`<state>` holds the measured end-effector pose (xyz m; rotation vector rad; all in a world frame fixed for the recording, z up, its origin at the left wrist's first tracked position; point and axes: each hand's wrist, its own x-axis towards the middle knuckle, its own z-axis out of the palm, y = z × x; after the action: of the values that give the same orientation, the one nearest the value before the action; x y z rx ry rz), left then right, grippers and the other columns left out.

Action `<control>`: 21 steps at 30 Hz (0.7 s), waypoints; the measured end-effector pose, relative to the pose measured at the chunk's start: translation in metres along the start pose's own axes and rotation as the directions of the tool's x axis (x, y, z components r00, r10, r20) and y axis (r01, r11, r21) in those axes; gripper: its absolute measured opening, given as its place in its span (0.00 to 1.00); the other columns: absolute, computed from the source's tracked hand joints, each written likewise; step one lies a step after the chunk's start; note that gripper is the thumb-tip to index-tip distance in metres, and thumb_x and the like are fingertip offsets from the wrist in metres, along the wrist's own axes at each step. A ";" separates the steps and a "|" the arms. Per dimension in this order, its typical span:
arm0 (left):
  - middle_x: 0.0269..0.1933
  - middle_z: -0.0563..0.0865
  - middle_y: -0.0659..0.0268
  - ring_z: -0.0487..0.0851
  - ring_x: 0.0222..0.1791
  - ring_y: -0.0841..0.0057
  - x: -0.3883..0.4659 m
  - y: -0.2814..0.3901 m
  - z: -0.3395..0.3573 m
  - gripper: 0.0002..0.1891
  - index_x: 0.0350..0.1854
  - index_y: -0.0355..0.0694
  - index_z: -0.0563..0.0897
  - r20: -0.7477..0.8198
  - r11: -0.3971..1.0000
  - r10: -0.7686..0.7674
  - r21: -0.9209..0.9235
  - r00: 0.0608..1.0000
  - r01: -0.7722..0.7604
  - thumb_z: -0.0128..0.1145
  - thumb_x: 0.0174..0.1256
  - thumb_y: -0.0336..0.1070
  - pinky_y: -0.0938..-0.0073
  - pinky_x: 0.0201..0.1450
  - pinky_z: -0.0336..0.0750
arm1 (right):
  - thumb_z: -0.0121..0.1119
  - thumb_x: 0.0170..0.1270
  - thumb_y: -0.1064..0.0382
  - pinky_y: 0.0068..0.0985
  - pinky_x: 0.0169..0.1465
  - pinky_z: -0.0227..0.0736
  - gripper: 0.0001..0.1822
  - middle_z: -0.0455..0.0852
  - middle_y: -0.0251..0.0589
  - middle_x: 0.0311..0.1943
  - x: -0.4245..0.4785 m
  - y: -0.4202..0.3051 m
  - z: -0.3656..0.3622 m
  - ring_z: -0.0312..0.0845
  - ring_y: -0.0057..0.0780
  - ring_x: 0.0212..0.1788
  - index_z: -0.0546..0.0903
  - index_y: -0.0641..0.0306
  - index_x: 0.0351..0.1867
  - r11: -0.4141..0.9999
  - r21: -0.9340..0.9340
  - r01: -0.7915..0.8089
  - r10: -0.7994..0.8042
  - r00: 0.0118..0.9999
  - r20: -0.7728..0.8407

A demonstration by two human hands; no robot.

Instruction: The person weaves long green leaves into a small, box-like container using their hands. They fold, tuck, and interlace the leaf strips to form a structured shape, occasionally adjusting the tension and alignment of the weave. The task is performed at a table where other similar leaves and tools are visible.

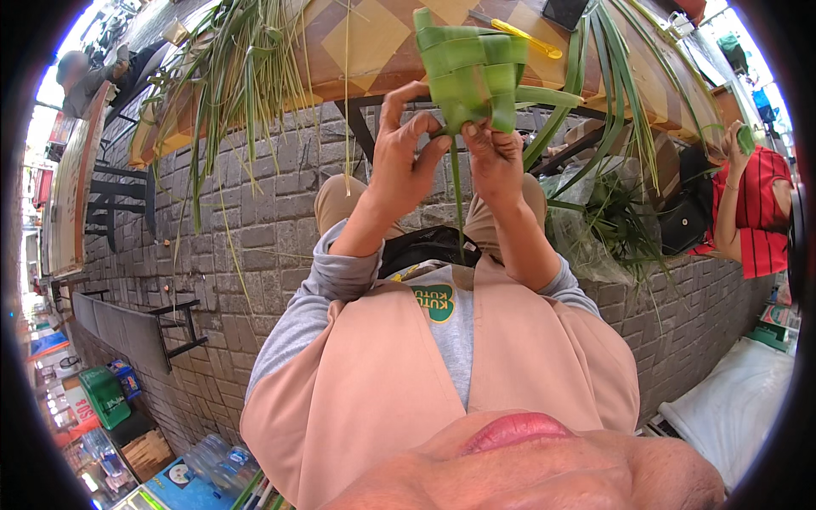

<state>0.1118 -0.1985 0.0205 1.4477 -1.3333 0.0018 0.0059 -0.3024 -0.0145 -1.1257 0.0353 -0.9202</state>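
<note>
A woven green palm-leaf pouch (475, 70) is held upright between my hands, just over the near edge of the table. My left hand (408, 150), at the left of the view, has thumb and fingertips at the pouch's lower corner, on a leaf strip. My right hand (496, 153) pinches the bottom of the pouch with thumb and fingers. From that corner a narrow leaf strip (457, 191) hangs down to my lap. Another leaf end (548, 97) sticks out to the right. A yellow-handled cutter knife (526, 38) lies on the table behind the pouch.
The checkered table (363, 44) spans the top. Loose palm strips hang over its edge at left (255, 64) and right (615, 70). A dark phone (564, 11) lies on it. At right, a plastic bag (577, 239) of leaves stands near a person in red (755, 204). A bench (121, 331) is at left.
</note>
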 end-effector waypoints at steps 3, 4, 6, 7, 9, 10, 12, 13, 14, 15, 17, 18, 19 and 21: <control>0.54 0.75 0.52 0.76 0.47 0.59 0.000 0.003 -0.022 0.08 0.33 0.35 0.81 0.148 0.826 -0.107 -0.538 0.983 0.171 0.56 0.60 0.36 0.61 0.51 0.67 | 0.56 0.64 0.72 0.23 0.52 0.69 0.04 0.84 0.32 0.38 0.004 0.000 -0.025 0.78 0.21 0.45 0.80 0.61 0.37 0.984 -0.164 0.070 -0.086 0.992 -0.089; 0.54 0.76 0.53 0.78 0.44 0.60 0.001 0.005 -0.031 0.11 0.34 0.36 0.82 0.194 0.665 -0.118 -0.713 0.974 0.223 0.55 0.62 0.39 0.62 0.49 0.68 | 0.56 0.64 0.72 0.24 0.51 0.70 0.04 0.84 0.32 0.38 0.007 -0.001 -0.036 0.78 0.22 0.44 0.81 0.60 0.37 0.976 -0.195 0.100 -0.125 0.985 -0.122; 0.54 0.75 0.48 0.79 0.49 0.58 -0.002 0.003 -0.057 0.15 0.42 0.36 0.81 -0.004 0.384 0.070 -0.923 0.998 -0.030 0.48 0.67 0.42 0.53 0.59 0.67 | 0.56 0.65 0.71 0.26 0.50 0.71 0.03 0.84 0.34 0.39 0.012 -0.010 -0.055 0.79 0.24 0.44 0.81 0.60 0.37 0.995 -0.056 0.086 -0.095 0.982 -0.163; 0.56 0.75 0.48 0.78 0.52 0.58 0.003 -0.008 -0.076 0.17 0.44 0.36 0.81 -0.084 0.174 0.219 -0.977 0.972 -0.124 0.47 0.67 0.44 0.53 0.58 0.68 | 0.56 0.65 0.70 0.27 0.49 0.72 0.03 0.84 0.35 0.39 0.015 -0.014 -0.060 0.80 0.25 0.44 0.81 0.60 0.37 0.997 0.013 0.082 -0.078 0.980 -0.181; 0.59 0.73 0.48 0.77 0.55 0.58 0.007 -0.015 -0.088 0.20 0.48 0.36 0.79 -0.162 0.146 0.203 -0.970 0.966 -0.193 0.45 0.68 0.48 0.53 0.59 0.69 | 0.54 0.66 0.69 0.31 0.49 0.73 0.05 0.84 0.38 0.40 0.014 -0.019 -0.059 0.80 0.33 0.45 0.81 0.60 0.39 0.991 0.134 0.001 0.018 0.990 -0.138; 0.60 0.73 0.49 0.76 0.56 0.57 0.003 -0.014 -0.088 0.22 0.50 0.36 0.78 -0.161 0.342 0.057 -0.924 0.985 -0.170 0.44 0.69 0.50 0.54 0.59 0.68 | 0.54 0.66 0.69 0.33 0.50 0.74 0.05 0.84 0.40 0.40 0.012 -0.021 -0.056 0.80 0.36 0.45 0.81 0.60 0.39 0.980 0.194 -0.048 0.070 0.992 -0.109; 0.63 0.71 0.51 0.75 0.58 0.58 0.010 -0.008 -0.073 0.30 0.58 0.33 0.72 -0.087 0.709 -0.240 -0.696 0.967 0.113 0.42 0.69 0.57 0.58 0.60 0.68 | 0.52 0.67 0.69 0.37 0.51 0.74 0.07 0.84 0.42 0.42 0.005 -0.015 -0.052 0.80 0.43 0.46 0.80 0.62 0.42 0.949 0.296 -0.111 0.102 0.994 0.045; 0.61 0.74 0.53 0.77 0.56 0.61 0.014 -0.008 -0.057 0.29 0.59 0.34 0.72 -0.003 0.646 -0.305 -0.736 0.952 0.205 0.44 0.69 0.55 0.60 0.58 0.69 | 0.52 0.67 0.69 0.37 0.51 0.74 0.07 0.84 0.43 0.43 0.002 -0.012 -0.046 0.80 0.42 0.46 0.80 0.63 0.43 0.946 0.291 -0.140 0.124 0.990 0.074; 0.59 0.76 0.55 0.78 0.55 0.63 0.015 -0.010 -0.043 0.28 0.60 0.34 0.71 0.072 0.580 -0.370 -0.761 0.926 0.291 0.46 0.69 0.54 0.63 0.57 0.70 | 0.52 0.67 0.69 0.36 0.51 0.74 0.08 0.83 0.43 0.43 0.000 -0.009 -0.038 0.80 0.41 0.46 0.79 0.64 0.44 0.940 0.290 -0.177 0.150 0.982 0.113; 0.58 0.77 0.56 0.78 0.55 0.65 0.015 -0.018 -0.032 0.26 0.59 0.34 0.72 0.086 0.499 -0.378 -0.820 0.922 0.280 0.47 0.69 0.51 0.63 0.57 0.71 | 0.51 0.67 0.69 0.36 0.52 0.74 0.08 0.83 0.43 0.44 -0.003 -0.006 -0.030 0.80 0.40 0.46 0.79 0.64 0.45 0.934 0.287 -0.212 0.175 0.973 0.150; 0.57 0.78 0.56 0.78 0.54 0.67 0.017 -0.022 -0.019 0.22 0.58 0.33 0.74 0.062 0.377 -0.420 -0.896 0.906 0.236 0.50 0.69 0.45 0.64 0.56 0.72 | 0.51 0.67 0.68 0.36 0.53 0.74 0.11 0.82 0.44 0.45 -0.006 0.000 -0.022 0.80 0.36 0.46 0.78 0.68 0.47 0.949 0.194 -0.249 0.220 0.963 0.159; 0.56 0.79 0.56 0.79 0.54 0.67 0.020 -0.020 -0.013 0.21 0.56 0.33 0.75 0.026 0.340 -0.457 -0.919 0.889 0.202 0.50 0.69 0.43 0.65 0.55 0.72 | 0.52 0.67 0.68 0.35 0.53 0.74 0.11 0.82 0.44 0.45 -0.009 0.002 -0.022 0.80 0.36 0.46 0.78 0.70 0.48 0.943 0.176 -0.282 0.257 0.954 0.156; 0.55 0.79 0.56 0.79 0.53 0.68 0.021 -0.020 -0.011 0.19 0.55 0.32 0.76 -0.008 0.304 -0.494 -0.938 0.870 0.164 0.51 0.69 0.41 0.66 0.55 0.73 | 0.52 0.67 0.68 0.35 0.53 0.74 0.11 0.82 0.44 0.45 -0.011 0.004 -0.022 0.80 0.35 0.46 0.77 0.71 0.48 0.935 0.158 -0.316 0.293 0.944 0.152; 0.50 0.82 0.54 0.81 0.50 0.66 0.021 -0.025 -0.011 0.14 0.49 0.32 0.79 -0.011 0.276 -0.414 -0.954 0.910 0.114 0.49 0.70 0.35 0.65 0.55 0.73 | 0.52 0.67 0.68 0.34 0.53 0.74 0.12 0.82 0.45 0.45 -0.014 0.002 -0.014 0.80 0.34 0.46 0.77 0.72 0.48 0.894 0.201 -0.401 0.380 0.915 0.139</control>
<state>0.1432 -0.2116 0.0212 0.5398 -0.5672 -0.7099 -0.0087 -0.3039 -0.0282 -0.9047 0.0746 -0.4935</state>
